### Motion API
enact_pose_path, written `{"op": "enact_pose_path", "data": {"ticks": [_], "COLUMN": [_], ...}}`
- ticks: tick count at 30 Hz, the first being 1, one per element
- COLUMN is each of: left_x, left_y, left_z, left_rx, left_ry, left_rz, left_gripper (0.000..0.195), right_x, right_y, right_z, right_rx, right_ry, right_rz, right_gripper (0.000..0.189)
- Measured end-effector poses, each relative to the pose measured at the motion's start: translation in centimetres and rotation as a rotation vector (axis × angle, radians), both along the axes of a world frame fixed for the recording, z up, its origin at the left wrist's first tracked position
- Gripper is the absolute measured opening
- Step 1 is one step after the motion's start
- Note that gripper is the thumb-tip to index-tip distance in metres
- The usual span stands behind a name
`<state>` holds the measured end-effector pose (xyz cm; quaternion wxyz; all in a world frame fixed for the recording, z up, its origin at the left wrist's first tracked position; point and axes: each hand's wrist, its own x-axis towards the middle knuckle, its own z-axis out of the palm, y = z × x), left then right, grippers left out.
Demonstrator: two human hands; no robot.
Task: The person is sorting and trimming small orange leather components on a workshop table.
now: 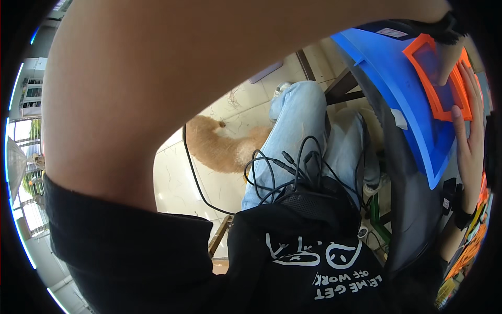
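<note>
An orange-bordered piece with a see-through window (435, 108) lies over a blue plastic tray (410, 114) at the upper right. My left arm crosses the top of the view; my left hand (447, 64) is mostly cut off or blurred past its black wristband, with a finger over the window. My right hand (470, 145) lies along the right side of the orange border, fingers extended and the thumb apart, beside its lower corner. More orange material (464, 88) shows under the fingers. Whether the two orange parts are joined I cannot tell.
Black cables (292, 168) lie looped on my lap. A tan furry animal (223, 151) is on the tiled floor left of my legs. A dark grey surface (411, 219) borders the blue tray. Orange material (468, 255) is heaped at the lower right. Dark metal legs (341, 88) stand beyond my knees.
</note>
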<state>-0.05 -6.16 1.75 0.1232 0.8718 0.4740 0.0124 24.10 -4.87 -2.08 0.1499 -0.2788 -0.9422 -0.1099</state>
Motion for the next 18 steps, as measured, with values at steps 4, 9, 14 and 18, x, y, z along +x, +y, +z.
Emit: {"op": "enact_pose_path", "data": {"ticks": [4,9,14,18], "left_x": [0.0,-0.1,-0.8,-1.3], "left_y": [-0.2,0.0,-0.8,-1.6], "left_z": [-0.1,-0.4,-0.4,-0.5], "left_rx": [-0.015,-0.014,-0.017,-0.007], "left_ry": [-0.001,-0.011,0.000,-0.019], "left_rz": [0.011,0.016,0.054,0.079], "left_gripper": [0.069,0.074,0.079,0.082], "right_x": [-0.3,0.1,-0.9,0.2], "right_y": [0.3,1.0,0.4,1.0], "right_z": [0.3,-0.1,-0.1,-0.1], "right_rx": [0.041,-0.011,0.005,0.000], "right_ry": [-0.012,-0.041,-0.015,-0.063], "right_rz": [0.086,0.054,0.088,-0.008], "right_gripper": [0.054,0.055,0.057,0.057]}}
